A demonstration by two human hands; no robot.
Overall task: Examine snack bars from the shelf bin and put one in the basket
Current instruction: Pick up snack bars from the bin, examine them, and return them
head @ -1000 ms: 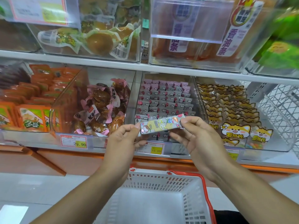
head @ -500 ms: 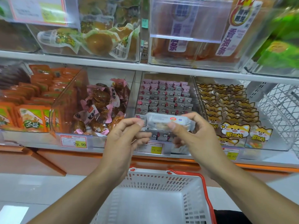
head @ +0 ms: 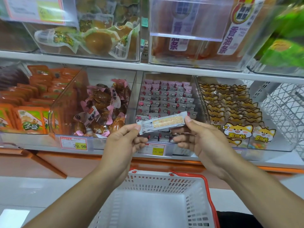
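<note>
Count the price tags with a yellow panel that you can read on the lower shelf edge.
2: one reading 29.90 below the brown-snack bin, one reading 15.80 below the snack-bar bin. A third further right is mostly hidden behind the right hand.

Orange packets, brown pink-wrapped snacks, fox-print sweets, price tag

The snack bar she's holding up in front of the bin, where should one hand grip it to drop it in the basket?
Grip the snack bar at its middle, from above, thumb and fingers across the narrow width. It lies nearly level, pinched only at its flat end seals by the left hand and right hand, so the middle is free.
</note>
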